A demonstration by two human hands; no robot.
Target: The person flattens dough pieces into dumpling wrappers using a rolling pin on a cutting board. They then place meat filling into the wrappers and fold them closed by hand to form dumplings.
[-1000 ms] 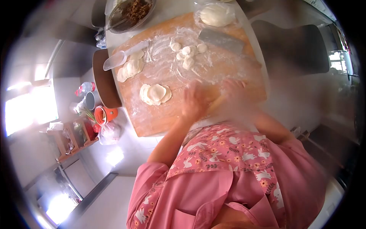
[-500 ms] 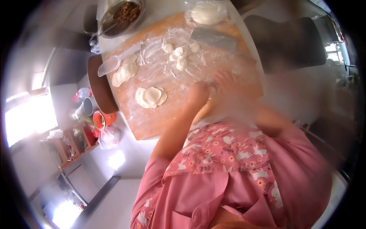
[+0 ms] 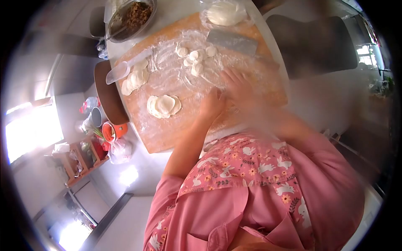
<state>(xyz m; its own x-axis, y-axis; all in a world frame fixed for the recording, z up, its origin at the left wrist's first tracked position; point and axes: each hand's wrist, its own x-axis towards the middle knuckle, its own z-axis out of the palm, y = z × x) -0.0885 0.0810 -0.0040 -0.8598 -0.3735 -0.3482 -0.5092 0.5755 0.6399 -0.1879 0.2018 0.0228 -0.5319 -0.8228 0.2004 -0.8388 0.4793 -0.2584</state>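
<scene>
1. Shifted up the board [image 3: 161,134], the right hand [image 3: 237,85] is held close beside the left hand [image 3: 212,103], fingers outstretched; the left's are curled, any grip hidden.
2. Small dough lumps [image 3: 196,69] are left unflattened.
3. Flat rounds [image 3: 165,104] are already piled.

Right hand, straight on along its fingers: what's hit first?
The right hand would likely meet the rightmost small dough piece on the floured board; the hand's height is hard to judge, so it might pass over.

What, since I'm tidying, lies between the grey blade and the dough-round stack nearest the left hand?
Head view: small dough pieces on the floured board.
</scene>
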